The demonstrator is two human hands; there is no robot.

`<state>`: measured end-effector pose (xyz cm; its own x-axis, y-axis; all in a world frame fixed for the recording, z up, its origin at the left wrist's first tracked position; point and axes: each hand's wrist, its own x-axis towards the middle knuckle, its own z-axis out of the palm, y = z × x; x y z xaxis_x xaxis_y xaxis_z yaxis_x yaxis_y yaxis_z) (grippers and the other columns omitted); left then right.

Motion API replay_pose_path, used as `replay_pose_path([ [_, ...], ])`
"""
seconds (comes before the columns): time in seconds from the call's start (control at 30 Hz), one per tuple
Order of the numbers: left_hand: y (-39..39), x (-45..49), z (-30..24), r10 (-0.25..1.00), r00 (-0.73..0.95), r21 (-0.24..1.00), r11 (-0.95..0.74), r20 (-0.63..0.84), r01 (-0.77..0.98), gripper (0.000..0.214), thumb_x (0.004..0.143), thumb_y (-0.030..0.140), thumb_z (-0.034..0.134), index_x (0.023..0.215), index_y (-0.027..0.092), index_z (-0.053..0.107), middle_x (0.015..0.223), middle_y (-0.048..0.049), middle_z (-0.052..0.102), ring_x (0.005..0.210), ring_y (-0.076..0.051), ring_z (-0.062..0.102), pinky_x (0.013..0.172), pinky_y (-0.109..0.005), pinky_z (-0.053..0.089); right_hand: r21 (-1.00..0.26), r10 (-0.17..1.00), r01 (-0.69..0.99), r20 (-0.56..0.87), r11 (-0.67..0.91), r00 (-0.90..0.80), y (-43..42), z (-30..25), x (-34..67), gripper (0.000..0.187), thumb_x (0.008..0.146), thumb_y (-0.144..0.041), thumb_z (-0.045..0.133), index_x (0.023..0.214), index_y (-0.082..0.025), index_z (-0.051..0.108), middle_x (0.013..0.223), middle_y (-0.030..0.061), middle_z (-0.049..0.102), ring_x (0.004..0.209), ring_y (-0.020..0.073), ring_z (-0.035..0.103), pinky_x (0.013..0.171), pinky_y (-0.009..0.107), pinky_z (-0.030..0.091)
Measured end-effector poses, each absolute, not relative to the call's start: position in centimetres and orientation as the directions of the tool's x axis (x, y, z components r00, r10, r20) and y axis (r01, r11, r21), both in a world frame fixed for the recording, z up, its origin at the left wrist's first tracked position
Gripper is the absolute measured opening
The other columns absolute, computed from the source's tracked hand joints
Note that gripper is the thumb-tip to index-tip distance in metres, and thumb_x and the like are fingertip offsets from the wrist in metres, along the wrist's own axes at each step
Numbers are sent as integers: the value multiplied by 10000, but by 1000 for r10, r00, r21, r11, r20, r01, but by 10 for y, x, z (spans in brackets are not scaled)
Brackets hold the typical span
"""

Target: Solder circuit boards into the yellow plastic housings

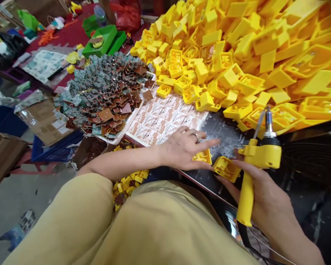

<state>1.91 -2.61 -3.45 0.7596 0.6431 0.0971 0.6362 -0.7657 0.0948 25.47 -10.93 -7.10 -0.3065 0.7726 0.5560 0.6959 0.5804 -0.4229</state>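
My left hand point(182, 147) reaches over the edge of the work surface, fingers spread, a ring on one finger. Under its palm and fingers lies a small yellow plastic casing point(203, 157), partly hidden. The thumb tip comes close to a second open yellow casing point(226, 168); whether it touches I cannot tell. My right hand point(267, 195) has a yellow soldering gun point(246, 184) tucked in its grip, metal tip pointing up and away from me. Fingers of that same hand reach to either side of the second casing, whose hollow inside faces up.
A big heap of yellow casings point(209, 66) covers the back right. To the left, a white tray point(118, 138) is piled with brown circuit boards point(105, 114) and grey parts. Green trays point(107, 38) stand behind. Cardboard boxes point(41, 121) sit at left. A cable point(245, 237) hangs below the gun.
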Motion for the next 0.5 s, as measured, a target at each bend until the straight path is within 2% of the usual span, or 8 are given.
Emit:
replay_pose_path([
  [0.1,5,-23,4,803,595,-90,-592,15,801,644,951,593,368,1464,213,452,1454,-96,519,1300,-283,440,1092,-506,297,-429,786,707,541,563,-298,-111,-71,255,700,862,-295,711,1481,-266,384,1205,129,649,938,345,695,680,466,612],
  [0.17,26,-56,33,914,401,-265,-403,-67,876,556,935,538,386,1339,203,571,1376,-61,575,1290,-297,403,1116,-560,253,-423,804,733,524,533,-282,-115,-68,256,690,853,-330,728,1460,-248,410,1194,140,648,949,351,687,695,468,600],
  [0.2,35,-70,44,930,361,-281,-365,-69,887,557,946,523,357,1274,157,617,1322,-81,604,1266,-323,400,1103,-604,246,-415,813,749,512,516,-277,-116,-66,257,669,852,-358,732,1438,-239,432,1178,139,650,936,340,686,696,456,596],
  [0.27,45,-95,59,958,276,-291,-285,-75,913,592,958,552,289,1171,162,681,1241,-37,646,1195,-307,422,1091,-599,262,-398,835,779,474,485,-278,-119,-61,258,581,873,-398,710,1377,-226,480,1135,119,655,890,295,686,689,409,590],
  [0.3,47,-105,62,970,228,-291,-243,-86,925,614,954,577,269,1145,180,697,1231,-16,651,1165,-294,447,1063,-566,305,-395,843,784,455,480,-286,-120,-59,259,529,888,-399,694,1343,-218,496,1114,107,657,863,267,686,678,378,586],
  [0.37,48,-121,63,975,217,-195,-223,-55,955,632,953,625,230,1182,247,682,1288,42,626,1154,-251,485,960,-448,389,-402,849,780,436,480,-298,-119,-55,259,439,914,-353,667,1291,-198,506,1095,100,658,856,233,687,673,330,578],
  [0.43,48,-136,60,970,242,-124,-238,19,963,644,955,627,227,1199,226,668,1278,34,620,1180,-222,515,950,-376,378,-420,854,772,430,477,-294,-117,-54,259,405,922,-305,658,1277,-198,495,1091,94,657,889,221,687,694,308,576],
  [0.5,49,-150,56,952,305,-130,-300,19,945,666,943,629,269,1277,163,608,1240,9,614,1202,-239,535,974,-379,352,-438,859,764,423,473,-289,-114,-54,258,418,921,-279,658,1292,-216,474,1093,85,654,924,218,683,724,306,576],
])
